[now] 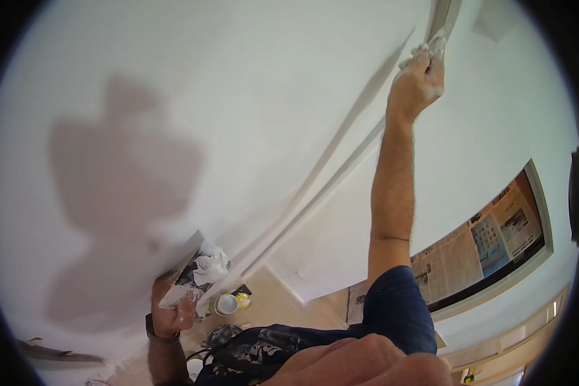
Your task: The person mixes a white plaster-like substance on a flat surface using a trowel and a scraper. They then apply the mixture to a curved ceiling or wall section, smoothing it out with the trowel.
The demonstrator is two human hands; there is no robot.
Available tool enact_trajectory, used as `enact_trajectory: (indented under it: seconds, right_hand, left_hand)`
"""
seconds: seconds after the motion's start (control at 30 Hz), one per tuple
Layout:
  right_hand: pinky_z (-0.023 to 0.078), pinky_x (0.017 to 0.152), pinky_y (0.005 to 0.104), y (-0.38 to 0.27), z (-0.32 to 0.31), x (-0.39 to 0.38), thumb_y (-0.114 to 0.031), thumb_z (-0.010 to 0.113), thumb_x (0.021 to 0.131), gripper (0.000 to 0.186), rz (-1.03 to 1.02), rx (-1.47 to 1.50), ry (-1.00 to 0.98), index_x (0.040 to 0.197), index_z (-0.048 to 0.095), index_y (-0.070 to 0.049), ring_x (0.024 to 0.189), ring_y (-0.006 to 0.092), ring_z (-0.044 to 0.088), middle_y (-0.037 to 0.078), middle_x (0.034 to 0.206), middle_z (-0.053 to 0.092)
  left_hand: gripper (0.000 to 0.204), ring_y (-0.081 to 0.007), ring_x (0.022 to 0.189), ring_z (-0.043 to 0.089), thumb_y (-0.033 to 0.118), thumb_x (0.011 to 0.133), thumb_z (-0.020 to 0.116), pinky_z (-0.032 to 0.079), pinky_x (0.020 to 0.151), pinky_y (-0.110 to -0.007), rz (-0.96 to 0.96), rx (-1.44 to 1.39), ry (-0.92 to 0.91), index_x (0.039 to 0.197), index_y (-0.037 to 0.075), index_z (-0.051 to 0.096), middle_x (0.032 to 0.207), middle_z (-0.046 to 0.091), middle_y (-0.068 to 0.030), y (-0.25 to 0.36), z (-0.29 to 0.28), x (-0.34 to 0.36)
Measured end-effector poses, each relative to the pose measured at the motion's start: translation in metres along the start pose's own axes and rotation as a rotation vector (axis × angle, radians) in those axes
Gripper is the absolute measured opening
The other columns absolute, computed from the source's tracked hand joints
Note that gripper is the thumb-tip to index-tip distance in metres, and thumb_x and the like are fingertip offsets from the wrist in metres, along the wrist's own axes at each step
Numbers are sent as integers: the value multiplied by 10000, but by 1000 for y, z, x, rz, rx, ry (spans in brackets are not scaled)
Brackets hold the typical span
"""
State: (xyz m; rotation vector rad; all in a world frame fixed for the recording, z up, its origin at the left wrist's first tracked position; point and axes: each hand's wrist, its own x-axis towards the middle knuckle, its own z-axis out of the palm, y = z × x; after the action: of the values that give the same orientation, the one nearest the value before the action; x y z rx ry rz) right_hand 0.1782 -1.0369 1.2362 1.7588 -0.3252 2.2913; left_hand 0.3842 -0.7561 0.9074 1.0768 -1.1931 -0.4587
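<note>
My right hand (419, 85) is raised high on an outstretched arm, at the upper end of a long straight wall edge (350, 161). Its fingers are closed and smeared white; what they grip, if anything, I cannot make out. Just past the fingertips runs a grey-beige strip (441, 16). Low on the left, my left hand (174, 313) is closed around a flat, wide filling blade (185, 254). A lump of wet white filler (211, 265) sits on that blade, and more is smeared over the fingers and thumb.
White walls meet along the diagonal edge. On the beige floor (289, 299) stand a white tub (226, 304) and a yellow-and-white container (243, 300). To the right, newspaper (457, 257) covers a framed opening (543, 212). A dark branch-like object (58, 352) is at lower left.
</note>
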Motion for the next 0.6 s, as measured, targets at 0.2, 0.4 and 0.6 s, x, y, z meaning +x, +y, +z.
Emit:
enact_trajectory:
  seconds: [0.2,0.4,0.6]
  right_hand:
    - [448,623,328,63,-9,50,-41,516,778,264,-684,-662,53,1029,585,5,665,260,518,122,740,596]
    - [485,597,363,60,-3,75,-110,523,777,286,-730,-776,33,1051,593,-63,735,281,563,113,768,620]
    - [498,602,369,71,-7,74,-132,510,788,302,-590,-901,-1,1080,578,-106,766,285,580,145,783,605]
  left_hand:
    - [359,-267,793,545,69,670,523,418,740,-334,22,0,-15,999,-74,531,890,565,-176,1,5,4]
    - [360,-273,798,552,63,667,526,426,738,-340,-21,-49,-35,1001,-71,532,895,568,-180,1,3,2]
    - [362,-269,781,559,77,689,540,432,731,-344,21,53,-34,1017,-73,518,903,566,-175,-9,-1,-4]
